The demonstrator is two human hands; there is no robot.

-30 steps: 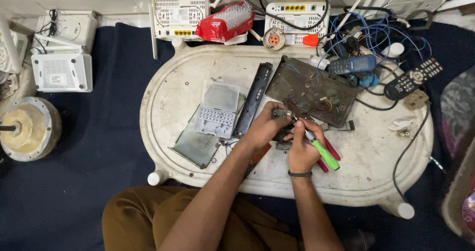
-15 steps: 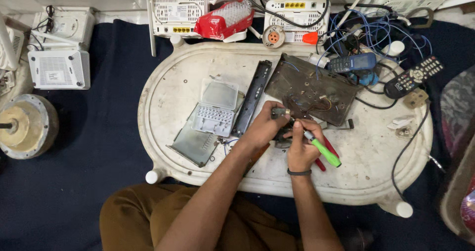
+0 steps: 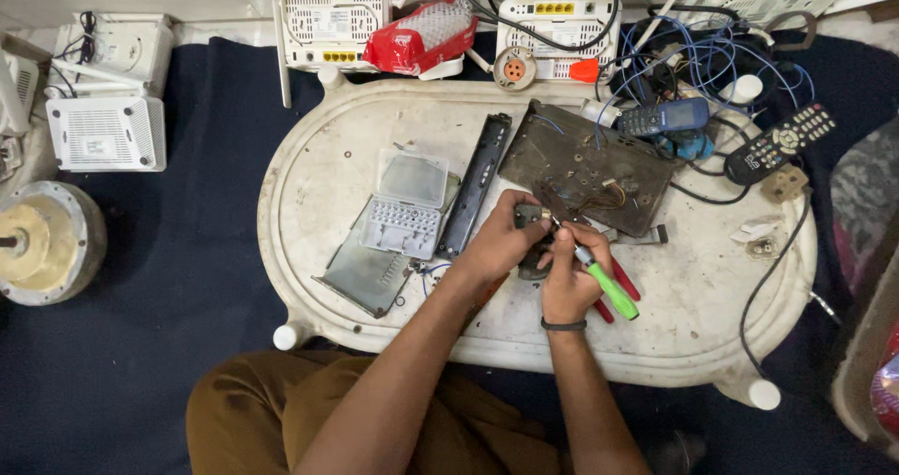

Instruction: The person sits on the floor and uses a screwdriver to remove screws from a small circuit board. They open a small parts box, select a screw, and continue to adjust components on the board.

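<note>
My left hand (image 3: 498, 241) grips a small dark part (image 3: 526, 218) just above the white oval table (image 3: 309, 156). My right hand (image 3: 566, 283) holds a screwdriver with a green handle (image 3: 611, 289), its tip set against that part. Both hands are close together at the table's middle. Right behind them lies a dark metal plate (image 3: 581, 161) with wires on it. Red-handled pliers (image 3: 623, 283) lie under my right hand, mostly hidden.
A long black strip (image 3: 478, 183), a clear bit case (image 3: 405, 203) and a grey metal panel (image 3: 365, 271) lie left of the hands. At the far edge sit white routers (image 3: 332, 21), a red bag (image 3: 417, 37), a phone (image 3: 667, 117), a remote (image 3: 779, 142) and blue cables (image 3: 712, 58).
The hands have stayed on the small part with the screwdriver. The view has shifted slightly; nothing else has moved.
</note>
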